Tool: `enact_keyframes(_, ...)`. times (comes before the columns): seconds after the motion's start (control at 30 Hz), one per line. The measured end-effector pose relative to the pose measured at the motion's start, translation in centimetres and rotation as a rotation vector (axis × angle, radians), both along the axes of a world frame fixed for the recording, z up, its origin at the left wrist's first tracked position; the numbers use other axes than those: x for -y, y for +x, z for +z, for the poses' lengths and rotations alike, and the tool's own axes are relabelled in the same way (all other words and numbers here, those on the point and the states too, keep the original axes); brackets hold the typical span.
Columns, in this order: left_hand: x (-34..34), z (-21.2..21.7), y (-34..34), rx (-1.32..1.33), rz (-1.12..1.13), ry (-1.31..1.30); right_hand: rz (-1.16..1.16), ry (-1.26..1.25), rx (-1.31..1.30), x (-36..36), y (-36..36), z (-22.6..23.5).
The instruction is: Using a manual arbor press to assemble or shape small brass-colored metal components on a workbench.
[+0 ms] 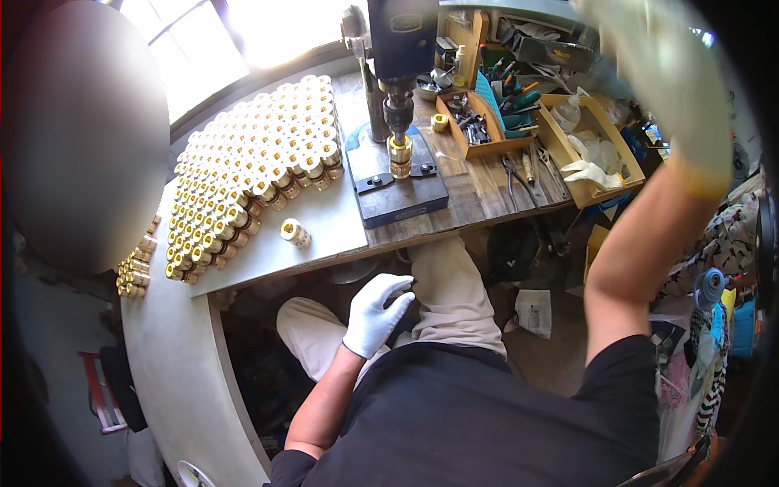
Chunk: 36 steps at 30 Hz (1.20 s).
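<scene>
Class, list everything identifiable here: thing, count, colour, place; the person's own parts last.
Drill press: one, dark, bench centre
Centre fitting: one, brass, on the press
Massed fittings: many, brass and silver, bench left
Lone fitting: one, brass and silver, bench front
Bench: one, grey and brown, ahead
Parts tray: one, brown, right of press
Hand tools: several, mixed, before tray
Box: one, tan, bench right
Spare glove: at least one, white, in box
Paper: one, white, floor
Window panes: several, bright, upper left
Legs: two, pale trousers, centre
Left hand: one, white glove, over legs
Right hand: one, pale glove, blurred, upper right
</scene>
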<state>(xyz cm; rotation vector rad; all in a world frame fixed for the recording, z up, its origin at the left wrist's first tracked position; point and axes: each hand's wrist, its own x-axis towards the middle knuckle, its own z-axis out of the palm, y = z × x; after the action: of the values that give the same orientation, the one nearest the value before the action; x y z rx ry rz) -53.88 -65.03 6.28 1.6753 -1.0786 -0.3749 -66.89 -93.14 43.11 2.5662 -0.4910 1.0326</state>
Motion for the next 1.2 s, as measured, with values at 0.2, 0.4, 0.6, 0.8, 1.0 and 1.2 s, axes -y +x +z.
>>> enact_keyframes(0.2, 6.0, 9.3, 0.9, 0.475, -0.126, -0.318, 0.176, 0.59, -0.056, -1.2, 0.3, -13.4)
enact_keyframes(0.4, 19.4, 21.3, -1.8, 0.731, -0.254, -0.685, 0.501, 0.609, -0.095, 9.3, 2.6, -18.4)
enact_keyframes(0.6, 23.3, 17.5, -0.2, 0.841, -0.22, -0.743, 0.248, 0.62, -0.059, 4.7, 2.4, -19.4)
enact_keyframes(0.8, 21.0, 17.2, -0.2, 0.803, -0.246, -0.5, 0.129, 0.606, -0.005, 3.6, 2.9, -19.2)
enact_keyframes(1.0, 7.9, 10.7, 0.9, 0.579, -0.123, -0.419, 0.274, 0.73, 0.21, 0.3, 3.6, -20.3)
enact_keyframes(1.2, -8.9, 4.9, 15.3, 0.797, 0.642, -0.068, 0.029, -0.374, 0.344, 8.3, -3.7, -14.0)
